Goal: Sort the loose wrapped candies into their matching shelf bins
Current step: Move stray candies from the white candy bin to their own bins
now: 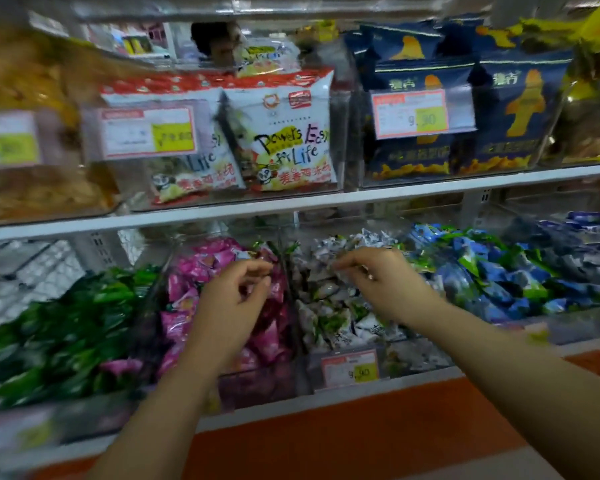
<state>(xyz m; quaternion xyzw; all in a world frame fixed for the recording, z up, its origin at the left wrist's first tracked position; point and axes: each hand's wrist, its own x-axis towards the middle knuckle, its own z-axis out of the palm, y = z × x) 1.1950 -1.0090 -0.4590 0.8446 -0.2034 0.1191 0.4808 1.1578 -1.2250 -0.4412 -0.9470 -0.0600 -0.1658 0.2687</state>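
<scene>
On the lower shelf, clear bins hold wrapped candies sorted by colour: green, pink, white-grey and blue-green. My left hand hovers over the pink bin with curled fingers. A small pale wrapper lies right at its index fingertip, but blur hides whether the hand holds it. My right hand is over the white-grey bin, where its thumb and forefinger pinch a pale wrapped candy.
The upper shelf carries snack bags behind clear fronts with price tags. A price tag hangs on the white bin's front. An orange band runs below the shelf edge. A person's head shows behind the shelves.
</scene>
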